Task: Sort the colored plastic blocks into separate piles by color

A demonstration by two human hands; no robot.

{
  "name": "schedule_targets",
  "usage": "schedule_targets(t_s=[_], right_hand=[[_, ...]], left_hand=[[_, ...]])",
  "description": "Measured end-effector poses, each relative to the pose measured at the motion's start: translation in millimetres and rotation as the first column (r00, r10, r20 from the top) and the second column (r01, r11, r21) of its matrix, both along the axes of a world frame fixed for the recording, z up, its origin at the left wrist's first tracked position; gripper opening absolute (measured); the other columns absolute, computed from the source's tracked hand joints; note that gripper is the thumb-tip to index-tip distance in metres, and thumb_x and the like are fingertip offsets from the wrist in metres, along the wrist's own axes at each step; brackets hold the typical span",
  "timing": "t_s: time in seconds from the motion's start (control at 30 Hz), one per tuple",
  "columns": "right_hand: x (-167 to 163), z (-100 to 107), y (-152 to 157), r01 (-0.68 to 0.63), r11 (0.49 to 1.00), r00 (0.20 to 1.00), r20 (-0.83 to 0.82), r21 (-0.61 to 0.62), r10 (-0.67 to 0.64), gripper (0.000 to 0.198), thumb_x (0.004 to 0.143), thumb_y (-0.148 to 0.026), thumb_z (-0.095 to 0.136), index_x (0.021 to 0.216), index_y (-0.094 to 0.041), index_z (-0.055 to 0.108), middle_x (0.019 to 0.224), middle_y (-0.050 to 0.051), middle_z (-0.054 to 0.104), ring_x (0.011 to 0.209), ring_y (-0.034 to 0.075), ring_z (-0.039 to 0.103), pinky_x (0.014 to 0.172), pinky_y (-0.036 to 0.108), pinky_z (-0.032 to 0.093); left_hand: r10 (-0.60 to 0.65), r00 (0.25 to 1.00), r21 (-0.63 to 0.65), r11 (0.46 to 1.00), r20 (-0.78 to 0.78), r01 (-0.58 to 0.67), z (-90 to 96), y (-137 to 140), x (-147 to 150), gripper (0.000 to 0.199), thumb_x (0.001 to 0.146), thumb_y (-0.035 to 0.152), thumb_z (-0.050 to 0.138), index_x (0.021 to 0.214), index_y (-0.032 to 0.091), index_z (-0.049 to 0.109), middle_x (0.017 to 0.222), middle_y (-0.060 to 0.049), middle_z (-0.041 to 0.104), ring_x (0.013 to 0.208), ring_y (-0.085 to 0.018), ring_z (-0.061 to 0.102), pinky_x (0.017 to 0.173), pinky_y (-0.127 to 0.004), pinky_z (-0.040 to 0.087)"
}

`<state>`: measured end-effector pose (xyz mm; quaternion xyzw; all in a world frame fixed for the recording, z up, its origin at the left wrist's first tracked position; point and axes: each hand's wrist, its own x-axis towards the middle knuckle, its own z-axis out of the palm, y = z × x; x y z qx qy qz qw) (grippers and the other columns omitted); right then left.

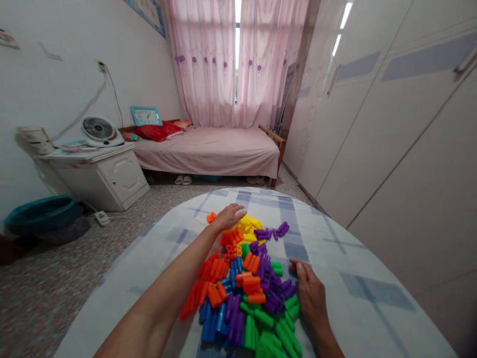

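Note:
A pile of small plastic tube pieces, many lying in joined-looking rows, spreads along the middle of the table. My left hand [229, 217] reaches across to the far end, fingers stretched out, beside and partly over the yellow pieces [249, 223]; no piece shows in it. Along my left forearm lie orange pieces [216, 268]. My right hand [311, 291] rests at the right edge of the pile with loosely bent fingers, nearest the purple pieces [274, 286] and green pieces [286, 333]. Nothing is visible in its grasp. Blue pieces [214, 323] lie at the near end.
A checked cloth [357, 298] covers the rounded table. Beyond it stands a bed [223, 144] with pink bedding. A white cabinet [122, 174] carrying a fan [99, 128] and a bin [40, 214] stand left. A tall wardrobe [372, 124] lines the right.

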<state>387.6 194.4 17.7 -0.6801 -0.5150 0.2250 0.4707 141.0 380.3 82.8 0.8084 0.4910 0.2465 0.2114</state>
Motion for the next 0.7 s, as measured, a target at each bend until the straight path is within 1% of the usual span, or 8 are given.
schedule_targets(t_s=[0.07,0.13,0.27,0.33,0.4,0.5,0.6,0.7], right_hand=[[1.1,-1.6,-0.2,-0.003,1.0,1.0,0.003,-0.011,0.003,0.048,0.087,-0.055,0.035,0.097,-0.021,0.068,0.094,0.008,0.072,0.09,0.022,0.066,0.081,0.032,0.05],[1.4,-2.0,-0.6,0.0,1.0,1.0,-0.012,-0.014,0.0,0.048,0.087,-0.055,0.035,0.097,-0.021,0.068,0.094,0.008,0.072,0.09,0.022,0.066,0.08,0.031,0.05],[0.3,-1.5,-0.8,0.01,1.0,1.0,-0.012,0.009,-0.01,0.047,0.086,-0.055,0.038,0.096,-0.021,0.068,0.093,0.009,0.072,0.088,0.023,0.066,0.078,0.031,0.051],[0.0,-1.8,-0.5,0.007,1.0,1.0,-0.001,0.021,-0.007,0.046,0.086,-0.054,0.039,0.096,-0.02,0.068,0.093,0.009,0.072,0.087,0.023,0.066,0.078,0.031,0.051],[0.0,-2.4,-0.1,-0.005,1.0,1.0,0.004,0.026,0.005,0.044,0.086,-0.053,0.039,0.097,-0.021,0.068,0.095,0.009,0.072,0.087,0.022,0.066,0.078,0.031,0.051],[-0.2,-2.7,0.1,-0.012,1.0,1.0,0.004,0.023,0.012,0.043,0.087,-0.05,0.037,0.098,-0.021,0.067,0.097,0.008,0.071,0.089,0.022,0.066,0.08,0.031,0.05],[-0.7,-1.4,-0.2,-0.019,1.0,1.0,-0.001,0.024,0.019,0.042,0.087,-0.049,0.037,0.098,-0.021,0.066,0.097,0.007,0.071,0.089,0.021,0.065,0.08,0.03,0.049],[-1.5,0.7,-0.8,-0.037,0.999,0.999,-0.019,0.018,0.037,0.041,0.087,-0.048,0.037,0.098,-0.02,0.065,0.096,0.007,0.071,0.089,0.02,0.065,0.08,0.03,0.049]], left_hand=[[-0.025,0.999,-0.038,0.999,-0.022,0.024,-9.5,18.8,10.3,0.051,0.082,0.051,0.05,0.113,0.014,0.065,0.119,-0.013,0.063,0.114,-0.026,0.055,0.101,-0.035,0.038],[-0.052,0.998,-0.079,0.996,-0.046,0.048,-16.1,24.7,21.3,0.055,0.074,0.058,0.057,0.108,0.016,0.068,0.113,-0.012,0.067,0.108,-0.027,0.059,0.095,-0.033,0.041],[-0.092,0.991,-0.141,0.987,-0.096,0.078,-19.6,17.7,32.0,0.058,0.062,0.06,0.066,0.105,0.02,0.07,0.108,-0.01,0.068,0.1,-0.027,0.06,0.087,-0.03,0.043],[-0.124,0.986,-0.186,0.977,-0.115,0.101,-17.7,11.6,32.1,0.056,0.062,0.057,0.066,0.103,0.019,0.07,0.102,-0.009,0.069,0.093,-0.025,0.061,0.08,-0.029,0.044],[-0.168,0.978,-0.237,0.962,-0.12,0.136,-13.4,4.1,31.5,0.05,0.065,0.053,0.065,0.101,0.018,0.07,0.094,-0.007,0.069,0.084,-0.022,0.062,0.071,-0.027,0.045],[-0.238,0.965,-0.287,0.937,-0.11,0.199,-2.1,-15.8,32.3,0.043,0.07,0.045,0.062,0.101,0.016,0.07,0.087,-0.004,0.07,0.076,-0.019,0.062,0.064,-0.025,0.044],[-0.302,0.95,-0.294,0.917,-0.075,0.268,14.7,-53.6,34.6,0.04,0.074,0.042,0.058,0.104,0.018,0.07,0.09,-0.002,0.07,0.078,-0.018,0.062,0.065,-0.024,0.044],[-0.369,0.928,-0.198,0.915,-0.052,0.352,34.1,-101.7,32.7,0.036,0.074,0.037,0.059,0.106,0.022,0.069,0.099,-0.002,0.07,0.086,-0.02,0.063,0.073,-0.025,0.046]])
